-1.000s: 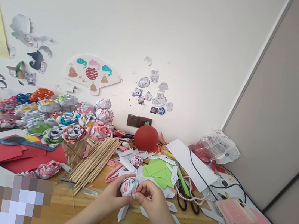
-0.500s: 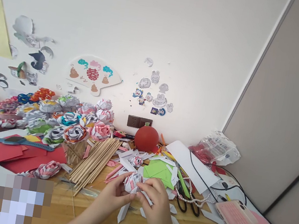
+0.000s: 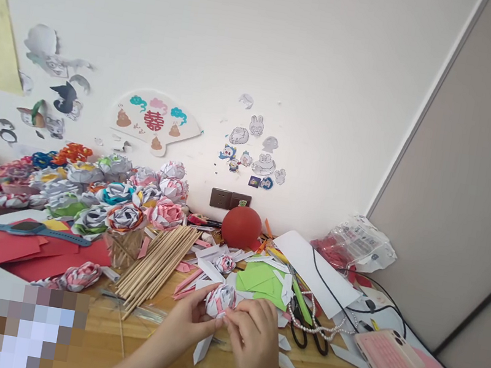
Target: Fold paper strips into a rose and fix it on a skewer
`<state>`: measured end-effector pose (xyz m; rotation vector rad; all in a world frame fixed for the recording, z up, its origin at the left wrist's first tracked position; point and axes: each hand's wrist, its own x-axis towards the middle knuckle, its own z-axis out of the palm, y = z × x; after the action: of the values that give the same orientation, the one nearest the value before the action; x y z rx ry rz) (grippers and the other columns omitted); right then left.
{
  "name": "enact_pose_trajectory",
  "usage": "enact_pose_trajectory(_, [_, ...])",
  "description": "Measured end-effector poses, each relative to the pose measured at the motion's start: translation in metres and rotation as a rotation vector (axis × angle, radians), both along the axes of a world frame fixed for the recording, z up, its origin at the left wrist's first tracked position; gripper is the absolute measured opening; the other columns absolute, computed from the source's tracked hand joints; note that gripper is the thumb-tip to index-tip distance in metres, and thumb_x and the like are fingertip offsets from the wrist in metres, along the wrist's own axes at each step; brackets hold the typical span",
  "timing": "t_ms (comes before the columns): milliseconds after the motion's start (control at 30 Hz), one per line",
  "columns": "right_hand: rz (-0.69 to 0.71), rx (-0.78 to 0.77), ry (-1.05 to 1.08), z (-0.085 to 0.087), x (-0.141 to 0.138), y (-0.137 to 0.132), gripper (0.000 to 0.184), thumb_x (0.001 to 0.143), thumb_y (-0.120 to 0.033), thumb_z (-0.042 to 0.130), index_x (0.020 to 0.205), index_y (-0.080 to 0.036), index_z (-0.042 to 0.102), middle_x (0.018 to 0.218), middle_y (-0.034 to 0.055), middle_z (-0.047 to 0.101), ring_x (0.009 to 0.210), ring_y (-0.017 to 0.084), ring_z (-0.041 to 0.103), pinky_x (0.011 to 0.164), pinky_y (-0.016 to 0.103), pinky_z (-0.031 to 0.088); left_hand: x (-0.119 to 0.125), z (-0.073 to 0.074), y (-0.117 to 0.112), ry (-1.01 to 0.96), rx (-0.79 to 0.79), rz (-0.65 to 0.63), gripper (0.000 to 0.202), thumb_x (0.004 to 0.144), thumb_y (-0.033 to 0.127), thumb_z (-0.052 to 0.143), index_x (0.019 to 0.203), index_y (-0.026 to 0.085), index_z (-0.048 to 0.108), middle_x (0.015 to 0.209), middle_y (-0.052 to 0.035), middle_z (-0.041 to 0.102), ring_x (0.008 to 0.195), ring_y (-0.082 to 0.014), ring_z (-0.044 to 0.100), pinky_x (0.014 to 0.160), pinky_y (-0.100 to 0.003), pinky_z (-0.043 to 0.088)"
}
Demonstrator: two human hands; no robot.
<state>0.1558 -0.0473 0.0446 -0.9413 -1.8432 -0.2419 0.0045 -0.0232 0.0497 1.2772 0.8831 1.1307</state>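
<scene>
Both my hands meet over the wooden table [image 3: 144, 354], low in the middle of the head view. A small woven paper flower [image 3: 220, 297], pink and white, sits between them. My left hand [image 3: 189, 319] cups it from the left with fingers curled round it. My right hand [image 3: 252, 334], with a beaded bracelet at the wrist, pinches its right side and a white paper strip that hangs off it. Loose white paper strips [image 3: 203, 348] lie on the table just under my hands.
A heap of finished paper flowers [image 3: 122, 195] fills the back left, beside a bundle of wooden sticks [image 3: 153, 266]. Red paper sheets [image 3: 29, 252], green paper [image 3: 261, 277], a red ball [image 3: 241, 227], scissors [image 3: 300, 326], a pink phone [image 3: 387, 354] and cables lie around.
The flower and both hands have shifted slightly up and to the right. My right hand has turned over the flower's right side.
</scene>
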Motion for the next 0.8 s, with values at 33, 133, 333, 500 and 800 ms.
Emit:
enact_pose_trajectory(33, [0.01, -0.044, 0.019, 0.001, 0.0, 0.0, 0.011, 0.084, -0.013, 0.052, 0.082, -0.022, 0.059, 0.077, 0.0019, 0.058, 0.074, 0.018, 0.052, 0.07, 0.032, 0.037, 0.0, 0.0, 0.0, 0.002, 0.003, -0.001, 0.071, 0.05, 0.044, 0.08, 0.111, 0.015, 0.057, 0.1, -0.0092, 0.066, 0.1, -0.0282, 0.058, 0.087, -0.039, 0.047])
enact_pose_trajectory(133, [0.057, -0.218, 0.064, 0.003, -0.001, 0.002, 0.007, 0.082, -0.015, 0.055, 0.078, -0.021, 0.056, 0.078, 0.0015, 0.057, 0.077, 0.018, 0.052, 0.069, 0.03, 0.038, 0.001, 0.001, -0.001, 0.043, 0.011, 0.023, 0.074, 0.05, 0.042, 0.079, 0.114, 0.014, 0.055, 0.1, -0.0102, 0.066, 0.097, -0.0287, 0.059, 0.084, -0.039, 0.049])
enact_pose_trajectory(333, [0.048, -0.397, 0.039, 0.005, 0.0, 0.005, 0.011, 0.079, -0.012, 0.058, 0.073, -0.02, 0.053, 0.076, 0.0, 0.056, 0.076, 0.018, 0.051, 0.068, 0.028, 0.036, 0.0, -0.002, -0.002, 0.177, 0.106, 0.113, 0.062, 0.057, 0.029, 0.071, 0.114, 0.014, 0.054, 0.113, -0.0135, 0.06, 0.101, -0.0289, 0.058, 0.083, -0.037, 0.049])
enact_pose_trajectory(500, [0.044, -0.352, -0.014, 0.005, 0.0, 0.005, 0.013, 0.083, -0.011, 0.052, 0.075, -0.021, 0.052, 0.077, -0.0009, 0.056, 0.075, 0.017, 0.05, 0.068, 0.027, 0.034, 0.0, -0.005, -0.001, 0.194, 0.106, 0.105, 0.062, 0.056, 0.025, 0.069, 0.115, 0.015, 0.053, 0.115, -0.013, 0.059, 0.102, -0.0277, 0.057, 0.083, -0.035, 0.049])
enact_pose_trajectory(800, [0.117, -0.459, -0.056, 0.011, 0.008, 0.009, 0.008, 0.081, -0.02, 0.061, 0.077, -0.02, 0.055, 0.077, -0.0008, 0.057, 0.078, 0.017, 0.051, 0.071, 0.028, 0.034, -0.002, -0.003, 0.002, 0.2, 0.054, 0.051, 0.07, 0.054, 0.03, 0.071, 0.117, 0.009, 0.049, 0.101, -0.0136, 0.063, 0.087, -0.0256, 0.06, 0.073, -0.033, 0.05])
